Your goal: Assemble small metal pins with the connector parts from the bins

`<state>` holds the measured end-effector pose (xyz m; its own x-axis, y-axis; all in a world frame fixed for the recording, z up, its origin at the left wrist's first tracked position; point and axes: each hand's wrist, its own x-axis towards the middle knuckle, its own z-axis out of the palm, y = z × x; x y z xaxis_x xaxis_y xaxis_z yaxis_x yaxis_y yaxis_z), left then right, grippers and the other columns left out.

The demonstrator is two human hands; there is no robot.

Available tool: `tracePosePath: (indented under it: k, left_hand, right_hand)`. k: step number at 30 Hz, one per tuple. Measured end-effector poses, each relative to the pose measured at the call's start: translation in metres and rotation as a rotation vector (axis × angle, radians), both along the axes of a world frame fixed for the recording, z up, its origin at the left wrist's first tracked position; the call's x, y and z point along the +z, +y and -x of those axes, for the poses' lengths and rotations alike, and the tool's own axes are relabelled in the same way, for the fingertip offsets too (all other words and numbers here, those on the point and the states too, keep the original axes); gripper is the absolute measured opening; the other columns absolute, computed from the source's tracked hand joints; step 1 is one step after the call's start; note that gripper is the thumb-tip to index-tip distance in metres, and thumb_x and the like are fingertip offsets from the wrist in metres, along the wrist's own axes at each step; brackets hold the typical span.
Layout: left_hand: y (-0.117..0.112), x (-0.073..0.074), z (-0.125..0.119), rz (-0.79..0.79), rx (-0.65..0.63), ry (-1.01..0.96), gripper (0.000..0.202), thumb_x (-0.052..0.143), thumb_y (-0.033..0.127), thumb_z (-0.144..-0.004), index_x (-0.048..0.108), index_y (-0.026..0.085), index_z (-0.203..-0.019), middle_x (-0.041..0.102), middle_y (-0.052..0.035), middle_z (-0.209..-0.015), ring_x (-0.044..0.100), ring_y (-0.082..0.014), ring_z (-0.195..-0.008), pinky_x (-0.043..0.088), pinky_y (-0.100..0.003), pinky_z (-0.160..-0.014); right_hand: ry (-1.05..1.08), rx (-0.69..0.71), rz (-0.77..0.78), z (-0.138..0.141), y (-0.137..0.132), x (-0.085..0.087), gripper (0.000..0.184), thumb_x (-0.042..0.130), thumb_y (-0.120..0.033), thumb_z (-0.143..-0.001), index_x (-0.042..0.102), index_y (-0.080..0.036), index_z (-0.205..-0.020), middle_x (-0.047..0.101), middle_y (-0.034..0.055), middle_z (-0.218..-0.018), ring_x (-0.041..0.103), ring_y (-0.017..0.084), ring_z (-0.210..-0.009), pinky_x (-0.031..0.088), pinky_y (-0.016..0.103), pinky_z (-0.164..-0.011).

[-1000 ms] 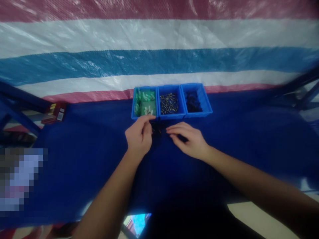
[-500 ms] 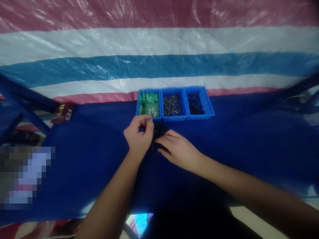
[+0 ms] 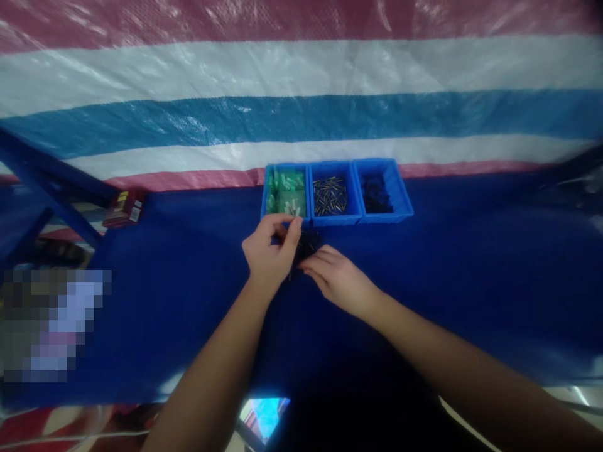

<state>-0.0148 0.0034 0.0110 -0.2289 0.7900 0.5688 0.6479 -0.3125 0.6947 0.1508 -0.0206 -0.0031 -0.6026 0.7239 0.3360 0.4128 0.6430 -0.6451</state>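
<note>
My left hand (image 3: 272,252) is closed in a pinch, thumb against forefinger, just in front of the left bin. What sits in that pinch, if anything, is too small to make out. Between my hands on the blue table lies a small dark heap (image 3: 308,242) of black pieces, partly hidden by my fingers. My right hand (image 3: 343,278) reaches in from the right with its fingertips pressed together at the near edge of this heap. Anything between those fingertips is hidden. A thin dark piece (image 3: 290,275) pokes out below my left thumb.
Behind the hands stand three joined blue bins: green bags with pale pieces (image 3: 289,182), thin metal pins (image 3: 330,196) and black parts (image 3: 374,193). A red box (image 3: 123,208) sits at the table's left. Striped sheeting (image 3: 301,119) hangs behind the blue tabletop (image 3: 471,263).
The thumb and fingers of my right hand have drawn together at the heap. My left hand keeps its pinch. The whole view has shifted slightly.
</note>
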Motion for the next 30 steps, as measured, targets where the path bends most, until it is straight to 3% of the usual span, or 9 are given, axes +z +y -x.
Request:
tracePosePath:
  k: [7, 14, 18, 23, 30]
  left_hand:
    - [-0.002, -0.001, -0.001, -0.029, -0.076, 0.088, 0.016, 0.068, 0.036, -0.091, 0.072, 0.020, -0.090, 0.063, 0.0051, -0.062, 0.060, -0.0080, -0.056, 0.050, -0.019, -0.061]
    - [-0.003, -0.001, -0.003, -0.005, -0.276, 0.126, 0.010, 0.066, 0.028, -0.091, 0.072, 0.020, -0.091, 0.065, 0.0052, -0.063, 0.059, -0.0068, -0.055, 0.049, -0.018, -0.061]
    - [-0.003, -0.003, -0.001, 0.039, -0.408, 0.140, 0.016, 0.063, 0.025, -0.092, 0.072, 0.020, -0.103, 0.067, 0.0034, -0.068, 0.061, -0.0079, -0.057, 0.051, -0.019, -0.061]
    - [-0.002, -0.005, -0.001, 0.118, -0.547, 0.180, 0.021, 0.061, 0.021, -0.092, 0.069, 0.017, -0.111, 0.073, -0.0010, -0.082, 0.067, -0.0106, -0.069, 0.054, -0.022, -0.069]
    - [-0.004, -0.006, -0.004, 0.162, -0.555, 0.167, 0.012, 0.062, 0.023, -0.092, 0.068, 0.019, -0.102, 0.069, 0.0028, -0.072, 0.064, -0.0088, -0.062, 0.047, -0.020, -0.060]
  right_hand:
    - [0.051, -0.072, -0.013, -0.004, 0.005, 0.003, 0.021, 0.052, -0.006, -0.095, 0.067, -0.020, -0.098, 0.072, 0.0068, -0.096, 0.061, 0.023, -0.093, 0.056, 0.039, -0.086]
    - [0.308, -0.324, -0.008, -0.005, 0.004, 0.009, 0.014, 0.060, -0.012, -0.094, 0.068, -0.023, -0.097, 0.075, 0.0033, -0.095, 0.070, 0.018, -0.087, 0.059, 0.034, -0.082]
    - [0.563, -0.457, 0.110, -0.002, 0.001, 0.013, 0.009, 0.070, -0.017, -0.088, 0.065, -0.023, -0.092, 0.074, 0.0032, -0.094, 0.073, 0.017, -0.083, 0.063, 0.033, -0.079]
    - [0.806, -0.450, 0.292, 0.000, 0.004, 0.019, 0.020, 0.078, -0.020, -0.082, 0.063, -0.022, -0.095, 0.075, 0.0034, -0.093, 0.074, 0.016, -0.078, 0.064, 0.031, -0.074]
    - [0.982, -0.400, 0.451, -0.004, 0.012, 0.015, 0.022, 0.082, -0.019, -0.076, 0.067, -0.023, -0.092, 0.075, 0.0002, -0.089, 0.072, 0.013, -0.076, 0.064, 0.029, -0.074]
